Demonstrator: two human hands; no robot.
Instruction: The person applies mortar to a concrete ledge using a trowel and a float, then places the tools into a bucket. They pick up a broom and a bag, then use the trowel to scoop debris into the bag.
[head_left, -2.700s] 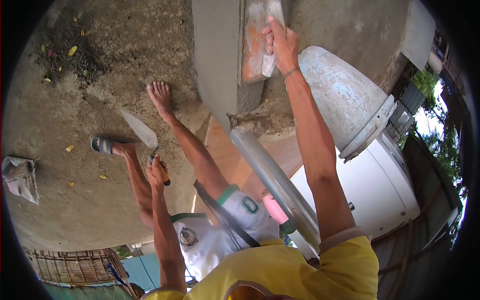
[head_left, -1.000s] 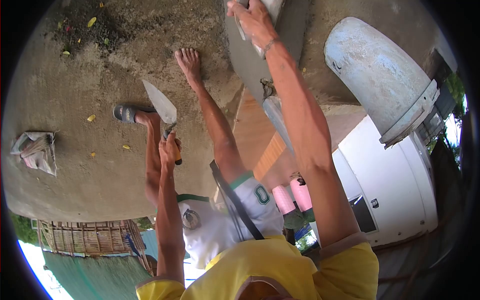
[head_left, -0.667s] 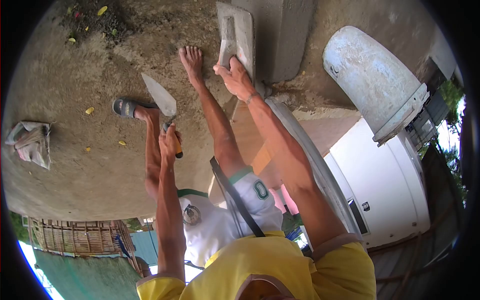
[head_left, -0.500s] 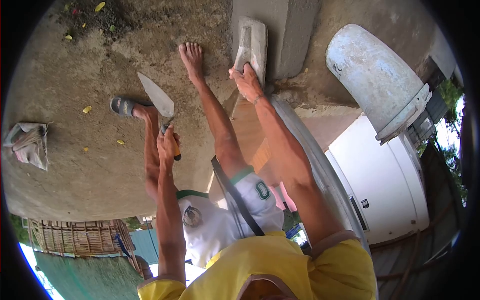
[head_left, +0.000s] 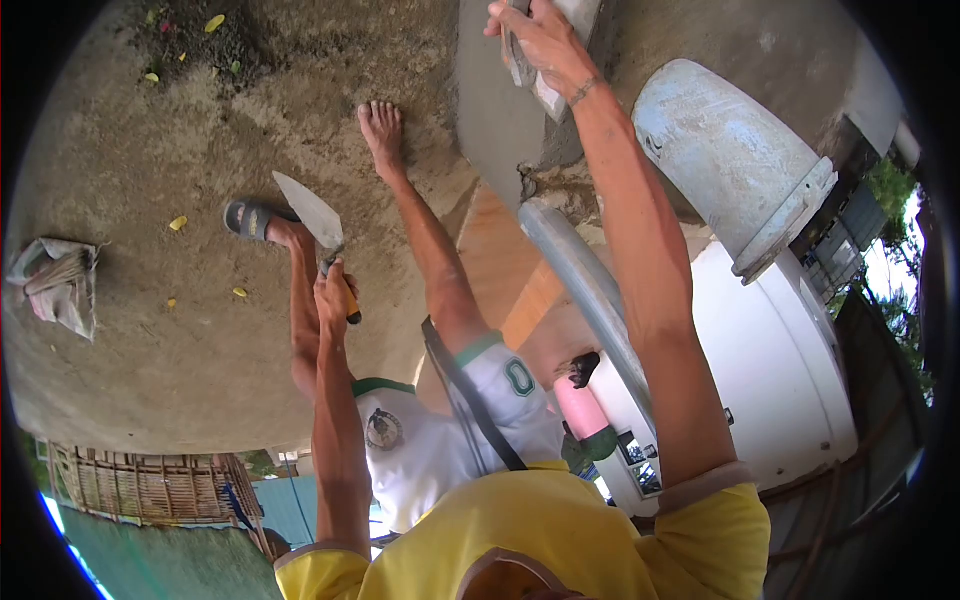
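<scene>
My right hand (head_left: 545, 40) is stretched out at the top of the view, shut on a plastering float (head_left: 553, 95) held against a grey, freshly plastered column (head_left: 490, 110). Part of the float is cut off by the frame's top edge. My left hand (head_left: 335, 290) is shut on the orange handle of a pointed trowel (head_left: 308, 212), whose bare blade hangs in the air above the ground near my sandalled foot (head_left: 250, 218). My other foot (head_left: 382, 125) is bare and stands close to the column's base.
A grey metal drum (head_left: 720, 160) lies beside the column, and a white tank (head_left: 790, 380) stands to the right. A grey pipe (head_left: 585, 290) runs under my right arm. A crumpled bag (head_left: 55, 285) lies at the left on rough concrete ground (head_left: 150, 330). A bamboo fence (head_left: 150, 485) shows at the bottom left.
My right hand has slid the float from low on the column's near face to the top of the view. My left hand and trowel have barely moved.
</scene>
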